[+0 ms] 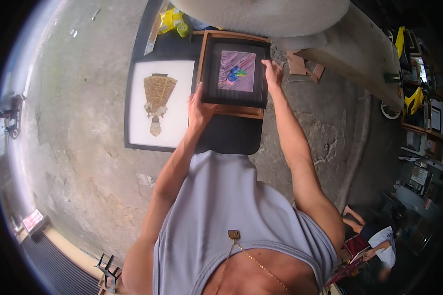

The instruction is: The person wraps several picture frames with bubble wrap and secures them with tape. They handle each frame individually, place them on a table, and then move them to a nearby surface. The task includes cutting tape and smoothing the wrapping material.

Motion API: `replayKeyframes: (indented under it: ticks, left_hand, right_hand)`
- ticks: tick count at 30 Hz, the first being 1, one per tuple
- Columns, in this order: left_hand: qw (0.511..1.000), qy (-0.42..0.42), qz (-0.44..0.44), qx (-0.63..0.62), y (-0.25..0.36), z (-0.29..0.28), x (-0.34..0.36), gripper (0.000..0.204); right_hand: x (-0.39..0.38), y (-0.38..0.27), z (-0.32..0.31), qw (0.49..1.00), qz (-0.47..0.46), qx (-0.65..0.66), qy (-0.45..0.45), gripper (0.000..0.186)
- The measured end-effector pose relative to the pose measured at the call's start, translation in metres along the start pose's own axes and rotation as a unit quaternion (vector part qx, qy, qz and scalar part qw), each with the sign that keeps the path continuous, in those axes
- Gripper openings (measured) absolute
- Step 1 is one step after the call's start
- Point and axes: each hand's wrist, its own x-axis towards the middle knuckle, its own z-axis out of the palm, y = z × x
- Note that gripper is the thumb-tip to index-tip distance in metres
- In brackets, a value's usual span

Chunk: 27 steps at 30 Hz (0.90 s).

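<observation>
- Left hand point(200, 109): at 7 to 8 o'clock of the black frame point(235, 101), gripping its lower-left corner; one digit points toward 12 along the side. The forearm rises toward 1 o'clock.
- Right hand point(274, 75): at 3 o'clock, closed on the right edge, thumb foremost and fingers bent; the forearm slants toward 11.
- Black frame: held between both hands over a wooden frame point(236, 112), whose rim shows at 6, 9 and 12 o'clock. A purplish picture point(226, 61) with a blue and green figure fills its centre.
- Large frame point(182, 81): at 8 o'clock, flat on the black table point(231, 135), bearing a tan, fan-shaped piece point(159, 91).
- Yellow bag point(170, 20) and green tape point(182, 30): at 10 o'clock.
- Hidden: several fingertips; most of the wooden frame. Whether the two frames touch, or the left hand meets the wooden one, cannot be told.
- Cut off: the pale slab point(266, 17) at 12 to 1 o'clock.
- Indistinct: the person point(383, 246) near 5 o'clock, blurred.
</observation>
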Motion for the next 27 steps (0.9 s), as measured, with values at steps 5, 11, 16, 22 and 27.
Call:
replayKeyframes:
  ticks: [5, 11, 16, 22, 27]
  left_hand:
    - [0.999, 0.002, 0.025, 0.026, -0.008, -0.004, -0.002, 0.089]
    - [0.999, 0.032, 0.038, 0.015, -0.012, -0.002, -0.002, 0.086]
    - [0.996, 0.080, -0.022, -0.036, -0.011, -0.032, -0.053, 0.080]
    - [0.998, 0.022, -0.062, 0.015, -0.034, -0.057, -0.205, 0.057]
    - [0.952, -0.093, -0.288, -0.043, -0.076, -0.032, -0.361, 0.044]
  right_hand:
    - [0.007, 0.032, 0.008, 0.984, -0.086, -0.134, 0.076, 0.029]
    - [-0.007, 0.038, -0.010, 0.998, -0.016, 0.049, 0.042, 0.042]
    - [-0.079, 0.074, -0.086, 0.993, 0.017, 0.045, 0.108, 0.036]
    - [-0.288, 0.235, -0.245, 0.909, 0.400, -0.113, -0.024, 0.027]
    - [-0.493, 0.322, -0.327, 0.831, 0.487, -0.231, -0.139, 0.024]
